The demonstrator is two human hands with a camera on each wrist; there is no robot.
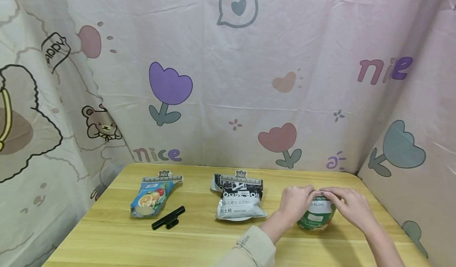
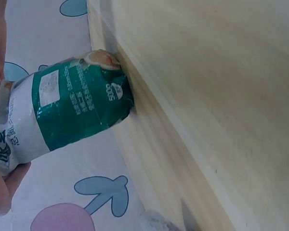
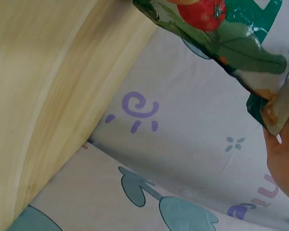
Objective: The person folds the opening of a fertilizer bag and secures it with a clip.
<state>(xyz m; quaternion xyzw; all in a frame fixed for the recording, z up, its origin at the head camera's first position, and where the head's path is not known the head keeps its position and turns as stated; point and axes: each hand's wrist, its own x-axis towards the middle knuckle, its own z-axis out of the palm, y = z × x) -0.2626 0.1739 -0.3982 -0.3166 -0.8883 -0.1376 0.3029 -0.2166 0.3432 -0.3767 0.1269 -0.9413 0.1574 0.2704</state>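
A green and white printed bag stands upright at the right of the table. My left hand pinches its top edge at one side, and my right hand pinches it at the other, thumbs toward the middle. In the left wrist view the bag shows its white upper band and green lower part, its base close to the wooden surface. From the right wrist camera, the bag shows a printed tomato and leaves, with its top corner folded at the fingers of the right hand.
A black sealing clip lies on the wooden table. Behind it is a blue fruit-print bag topped by a piano-patterned clip. A black and silver bag with a similar clip stands mid-table. Printed curtains surround the table.
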